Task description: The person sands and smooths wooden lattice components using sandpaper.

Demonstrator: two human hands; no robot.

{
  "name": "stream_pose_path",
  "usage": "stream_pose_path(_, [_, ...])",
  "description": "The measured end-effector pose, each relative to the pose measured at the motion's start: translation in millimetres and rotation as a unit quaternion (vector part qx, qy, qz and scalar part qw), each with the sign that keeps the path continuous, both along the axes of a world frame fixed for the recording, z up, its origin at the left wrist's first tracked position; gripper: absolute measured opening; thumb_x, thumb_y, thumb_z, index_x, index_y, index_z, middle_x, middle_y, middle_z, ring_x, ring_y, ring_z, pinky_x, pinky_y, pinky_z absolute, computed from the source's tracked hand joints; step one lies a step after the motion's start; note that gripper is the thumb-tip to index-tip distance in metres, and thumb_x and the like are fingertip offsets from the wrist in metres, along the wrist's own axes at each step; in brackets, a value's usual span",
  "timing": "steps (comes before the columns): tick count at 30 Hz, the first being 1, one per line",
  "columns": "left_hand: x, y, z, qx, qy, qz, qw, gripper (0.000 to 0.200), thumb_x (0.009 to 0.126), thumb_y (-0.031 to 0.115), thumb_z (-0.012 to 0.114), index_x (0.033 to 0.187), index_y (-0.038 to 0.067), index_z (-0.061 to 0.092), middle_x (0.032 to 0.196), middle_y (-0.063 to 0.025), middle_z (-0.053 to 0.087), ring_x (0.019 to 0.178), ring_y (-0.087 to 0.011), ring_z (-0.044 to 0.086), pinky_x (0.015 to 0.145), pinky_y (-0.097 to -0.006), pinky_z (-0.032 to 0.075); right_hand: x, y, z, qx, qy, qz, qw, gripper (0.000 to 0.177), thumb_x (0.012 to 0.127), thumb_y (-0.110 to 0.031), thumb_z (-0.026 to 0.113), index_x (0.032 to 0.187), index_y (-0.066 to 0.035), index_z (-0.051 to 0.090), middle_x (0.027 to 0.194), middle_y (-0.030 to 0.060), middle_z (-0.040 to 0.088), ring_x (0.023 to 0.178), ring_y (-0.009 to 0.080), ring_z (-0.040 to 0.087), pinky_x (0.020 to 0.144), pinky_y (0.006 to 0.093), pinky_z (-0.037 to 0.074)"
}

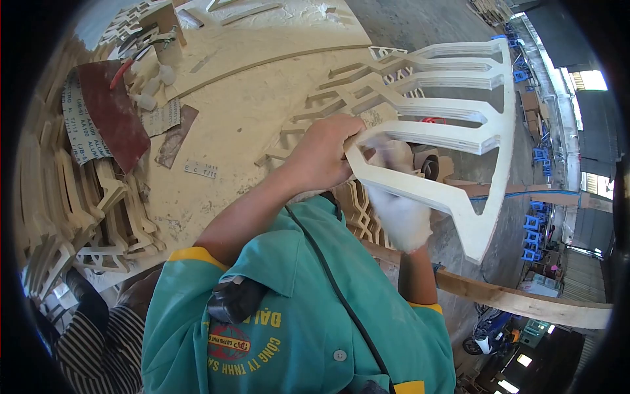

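A pale, fan-shaped wooden frame point(482, 180) with several cut-out bars is held up at the right, beyond the edge of the bench. My bare left hand point(328, 152) is closed around the near end of one of its bars. My right hand point(399, 210) wears a white glove and is close behind the same bar, partly hidden by it. Its fingers are smeared by motion, so what they hold, if anything, does not show. More zigzag wooden pieces point(354, 85) lie on the bench beside the frame.
A dusty workbench point(230, 131) spreads ahead. Dark red sandpaper point(111, 111) lies at its left, above stacked wooden parts point(79, 203). White bottles point(154, 85) stand nearby. A wooden rail point(525, 299) runs at the right. A person in striped clothing point(105, 341) is at lower left.
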State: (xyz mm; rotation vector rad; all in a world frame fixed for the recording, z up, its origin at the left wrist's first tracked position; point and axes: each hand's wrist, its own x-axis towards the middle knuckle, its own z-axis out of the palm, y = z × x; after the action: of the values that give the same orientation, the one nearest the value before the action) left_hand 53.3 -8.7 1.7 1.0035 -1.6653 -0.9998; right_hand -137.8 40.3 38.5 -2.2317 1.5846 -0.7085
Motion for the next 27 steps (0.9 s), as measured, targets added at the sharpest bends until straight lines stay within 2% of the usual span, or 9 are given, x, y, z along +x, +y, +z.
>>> stream_pose_path(6, [-3,-2,-8,-0.057,0.022,0.016,0.998,0.023,0.073,0.013,0.076,0.083,0.001,0.059,0.079,-0.017,0.058,0.077,-0.0354,0.057,0.068,-0.0413,0.045,-14,1,-23,0.069,-0.133,-0.045,0.988,0.021,0.082,-0.017,0.078,0.092,-0.002,0.066,0.081,0.0083,0.066,0.08,0.0147,0.066,0.067,0.0293,0.051])
stream_pose_path(7, [-1,-3,-8,-0.059,0.016,0.021,0.998,0.021,0.074,0.013,0.076,0.082,0.001,0.06,0.076,-0.0148,0.058,0.072,-0.0306,0.057,0.064,-0.0382,0.044,-16,1,-27,0.011,0.055,-0.011,0.998,0.02,0.083,-0.015,0.077,0.093,-0.002,0.066,0.083,0.008,0.066,0.081,0.0142,0.066,0.067,0.0291,0.051])
stream_pose_path(11, [0,-4,-5,-0.056,0.017,0.028,0.998,0.021,0.074,0.015,0.078,0.081,0.002,0.062,0.074,-0.0118,0.057,0.067,-0.0244,0.057,0.061,-0.0338,0.043,-2,-15,6,0.071,0.009,0.013,0.997,0.025,0.083,-0.015,0.075,0.103,-0.003,0.069,0.092,0.0101,0.071,0.084,0.0154,0.068,0.07,0.0323,0.052])
stream_pose_path(14, [3,-6,-9,-0.053,0.024,0.017,0.998,0.022,0.074,0.015,0.078,0.082,0.002,0.062,0.074,-0.012,0.057,0.066,-0.0244,0.057,0.06,-0.0331,0.043,8,-13,-4,0.007,-0.087,0.055,0.995,0.036,0.081,-0.02,0.078,0.112,-0.003,0.069,0.091,0.0118,0.073,0.081,0.0192,0.07,0.071,0.0326,0.053])
stream_pose_path(17, [3,-7,-8,-0.06,0.011,0.006,0.998,0.022,0.075,0.014,0.077,0.083,0.002,0.062,0.074,-0.0122,0.058,0.065,-0.025,0.056,0.06,-0.0338,0.043,7,-7,6,0.007,-0.015,0.045,0.999,0.033,0.082,-0.02,0.077,0.109,-0.002,0.069,0.09,0.0114,0.073,0.081,0.0199,0.07,0.071,0.0321,0.053])
stream_pose_path(20, [-2,-2,-2,-0.04,0.03,0.014,0.999,0.025,0.075,0.016,0.076,0.082,0.001,0.057,0.077,-0.0179,0.056,0.078,-0.0398,0.057,0.069,-0.0456,0.045,8,-3,2,0.028,-0.018,-0.013,0.999,0.03,0.082,-0.02,0.078,0.104,-0.002,0.069,0.088,0.0097,0.071,0.078,0.0191,0.069,0.07,0.0327,0.053])
stream_pose_path(22, [-1,0,-1,-0.023,0.013,0.009,1.0,0.024,0.076,0.016,0.075,0.082,0.002,0.057,0.078,-0.0176,0.057,0.079,-0.0397,0.057,0.069,-0.0459,0.045,11,-1,-2,0.067,-0.011,-0.002,0.998,0.032,0.082,-0.021,0.078,0.106,-0.001,0.067,0.087,0.0075,0.069,0.076,0.0174,0.067,0.069,0.0335,0.053])
stream_pose_path(24, [-2,-1,1,-0.023,0.006,0.006,1.0,0.023,0.078,0.016,0.075,0.082,0.002,0.057,0.078,-0.0175,0.058,0.079,-0.0396,0.058,0.07,-0.0461,0.045,-8,-2,8,0.1,0.148,0.003,0.984,0.038,0.082,-0.019,0.078,0.113,-0.001,0.064,0.091,0.0067,0.068,0.078,0.015,0.064,0.069,0.0335,0.053])
stream_pose_path(27, [-2,0,2,-0.031,0.005,0.006,0.999,0.023,0.079,0.018,0.074,0.082,0.002,0.057,0.079,-0.0176,0.058,0.08,-0.0397,0.058,0.07,-0.0465,0.045,-11,-3,-3,0.186,-0.224,-0.082,0.953,0.044,0.08,-0.014,0.079,0.117,0.001,0.06,0.098,0.0065,0.064,0.085,0.0098,0.06,0.069,0.0298,0.051])
